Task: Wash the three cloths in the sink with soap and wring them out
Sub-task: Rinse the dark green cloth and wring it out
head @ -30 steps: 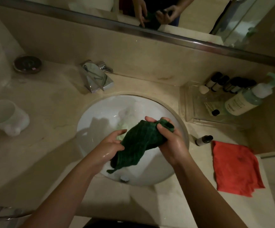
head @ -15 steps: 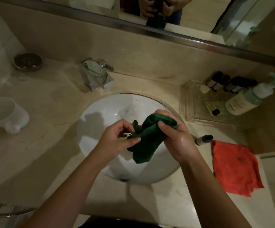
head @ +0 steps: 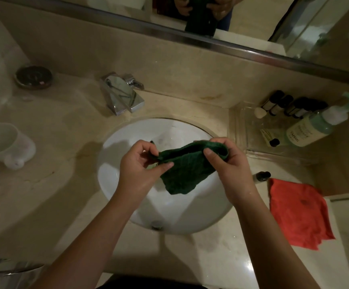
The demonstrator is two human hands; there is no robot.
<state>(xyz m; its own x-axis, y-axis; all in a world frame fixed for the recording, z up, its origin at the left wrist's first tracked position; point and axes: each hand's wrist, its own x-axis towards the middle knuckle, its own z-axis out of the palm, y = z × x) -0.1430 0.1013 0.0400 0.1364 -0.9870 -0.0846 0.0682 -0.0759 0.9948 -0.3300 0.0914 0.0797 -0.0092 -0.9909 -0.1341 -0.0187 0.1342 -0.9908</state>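
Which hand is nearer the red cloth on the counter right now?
Right. The right hand holds the green cloth over the sink, on the red cloth's side; the left hand holds the green cloth's far end.

**Hotel-style bathroom vanity**

A round white basin [head: 190, 215] sits in a beige stone counter [head: 50, 184] w/ chrome faucet [head: 121, 97], wall mirror [head: 252, 24] above, mini toiletry bottles [head: 290, 105] on a clear tray [head: 242, 122] — a bathroom.

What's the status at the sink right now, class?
Both hands, left and right, pinch green cloth over sink. Red cloth on counter. Nothing obstructing.
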